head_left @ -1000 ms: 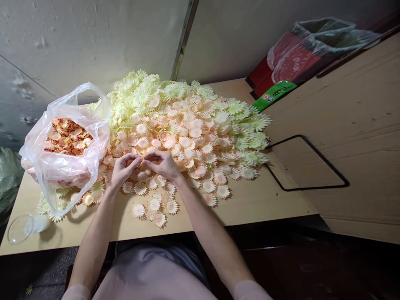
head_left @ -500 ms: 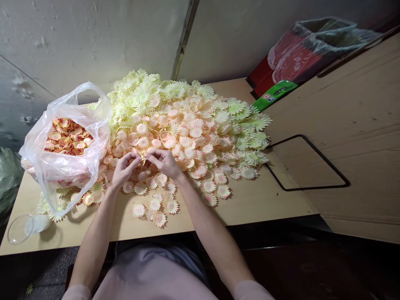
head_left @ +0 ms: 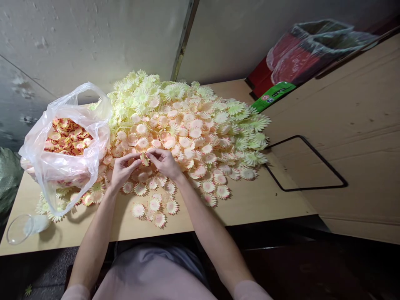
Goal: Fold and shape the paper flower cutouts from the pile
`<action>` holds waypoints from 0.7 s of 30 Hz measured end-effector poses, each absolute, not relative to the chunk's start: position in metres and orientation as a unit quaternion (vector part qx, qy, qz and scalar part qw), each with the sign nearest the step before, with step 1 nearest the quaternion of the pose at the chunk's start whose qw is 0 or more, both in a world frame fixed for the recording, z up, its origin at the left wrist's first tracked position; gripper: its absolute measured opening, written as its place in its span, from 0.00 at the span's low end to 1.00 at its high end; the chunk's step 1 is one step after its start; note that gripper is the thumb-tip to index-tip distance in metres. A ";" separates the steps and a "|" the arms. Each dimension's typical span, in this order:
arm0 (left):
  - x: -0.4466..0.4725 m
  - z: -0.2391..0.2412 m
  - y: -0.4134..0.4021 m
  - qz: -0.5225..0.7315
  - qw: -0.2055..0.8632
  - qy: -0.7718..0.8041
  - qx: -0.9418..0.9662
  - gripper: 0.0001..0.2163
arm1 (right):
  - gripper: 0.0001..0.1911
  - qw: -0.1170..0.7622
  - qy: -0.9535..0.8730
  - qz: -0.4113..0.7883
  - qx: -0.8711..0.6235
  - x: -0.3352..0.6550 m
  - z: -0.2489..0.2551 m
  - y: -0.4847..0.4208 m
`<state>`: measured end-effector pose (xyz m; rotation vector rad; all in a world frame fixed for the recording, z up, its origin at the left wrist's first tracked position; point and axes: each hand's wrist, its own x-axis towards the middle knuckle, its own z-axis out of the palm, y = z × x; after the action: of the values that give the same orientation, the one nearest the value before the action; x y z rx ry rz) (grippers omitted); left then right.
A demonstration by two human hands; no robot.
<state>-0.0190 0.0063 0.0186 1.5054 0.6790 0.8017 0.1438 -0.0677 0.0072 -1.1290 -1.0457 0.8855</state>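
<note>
Between my fingertips is a small artificial flower head [head_left: 144,158], pale yellow with red-tipped petals. My left hand [head_left: 124,170] pinches its left side. My right hand [head_left: 166,164] pinches it from the right, thumb and forefinger together. Both hands are just over the near side of a big heap of artificial flower heads [head_left: 190,133], pink and cream in the middle, pale green at the back and right. Closer to me, several loose flower heads [head_left: 154,204] lie flat on the table [head_left: 250,204] between my forearms.
A white plastic bag [head_left: 75,171] of red-and-yellow flower pieces [head_left: 68,135] stands left. Near the front-left corner a clear cup [head_left: 20,229] lies tipped. Cardboard [head_left: 343,125] with a black wire frame [head_left: 312,189] borders the right; red plastic-lined boxes [head_left: 290,62] stand behind it.
The flower head between my fingers has turned, so more of its petalled face shows. My hands stay in nearly the same place.
</note>
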 end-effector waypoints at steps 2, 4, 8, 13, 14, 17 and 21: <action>-0.019 0.018 0.006 0.350 0.598 0.301 0.655 0.16 | 0.17 0.625 -0.463 0.377 -0.503 0.141 0.008 -0.068; -0.019 0.018 0.006 0.354 0.596 0.309 0.651 0.17 | 0.17 0.625 -0.458 0.371 -0.511 0.140 0.007 -0.069; -0.017 0.019 0.006 0.363 0.595 0.314 0.645 0.17 | 0.15 0.628 -0.455 0.365 -0.515 0.141 0.004 -0.068; -0.016 0.019 0.003 0.373 0.571 0.335 0.650 0.17 | 0.15 0.658 -0.447 0.287 -0.534 0.140 0.004 -0.066; -0.016 0.019 0.003 0.378 0.561 0.340 0.654 0.17 | 0.15 0.662 -0.446 0.274 -0.537 0.139 0.005 -0.066; -0.015 0.021 0.002 0.402 0.524 0.348 0.665 0.16 | 0.16 0.661 -0.450 0.273 -0.536 0.138 0.010 -0.068; -0.014 0.021 0.003 0.446 0.490 0.352 0.661 0.15 | 0.14 0.648 -0.476 0.264 -0.533 0.138 0.015 -0.072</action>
<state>-0.0140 0.0033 0.0210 1.6068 0.8560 1.0828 0.1383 -0.0722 0.0146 -1.2110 -1.0827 0.6012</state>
